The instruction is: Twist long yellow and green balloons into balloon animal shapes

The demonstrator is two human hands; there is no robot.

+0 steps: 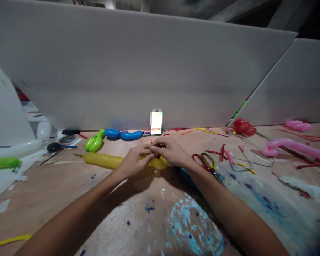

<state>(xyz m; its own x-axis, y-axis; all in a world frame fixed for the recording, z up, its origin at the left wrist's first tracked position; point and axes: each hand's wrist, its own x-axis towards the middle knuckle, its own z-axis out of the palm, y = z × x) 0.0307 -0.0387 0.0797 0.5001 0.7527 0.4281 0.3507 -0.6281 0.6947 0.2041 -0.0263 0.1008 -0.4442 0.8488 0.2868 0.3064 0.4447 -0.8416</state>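
Note:
A long yellow balloon (102, 160) lies across the middle of the table, its thin uninflated tip pointing left. My left hand (138, 158) is closed around it near its right part. Beside it, my right hand (169, 151) has its fingers pinched together on the same balloon, and the two hands' fingertips meet. A rounded yellow section bulges below the right hand. What exactly the fingertips grip is hidden between them. Behind the hands, a phone (156, 124) with a lit screen leans upright against the grey panel.
Scissors (209, 163) with red and yellow handles lie by my right forearm. Blue balloons (132, 135) and a green balloon (94, 143) rest along the panel (138, 71). A pink balloon (298, 145) and red balloon (244, 127) are at right. A black-and-blue balloon pump (54, 147) lies left.

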